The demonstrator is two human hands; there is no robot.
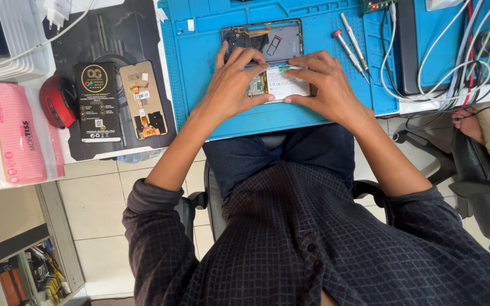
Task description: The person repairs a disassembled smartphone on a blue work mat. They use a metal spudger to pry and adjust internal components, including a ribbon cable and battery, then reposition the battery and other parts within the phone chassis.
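Observation:
An opened phone (273, 41) lies back-side up on a blue work mat (324, 96), its inner boards and white battery (284, 85) exposed. My left hand (235, 82) rests on the phone's left side, fingers spread over the upper part and thumb at the lower edge. My right hand (327, 85) holds the phone's right side, fingers pressing on the battery. Both hands grip the phone body between them.
Two screwdrivers (350, 48) lie on the mat to the right. A spare phone screen (143, 99) and a black box (97, 102) sit on a dark mat to the left, beside a red mouse (58, 101) and a pink tissue pack (15, 133). Cables (455, 73) crowd the right.

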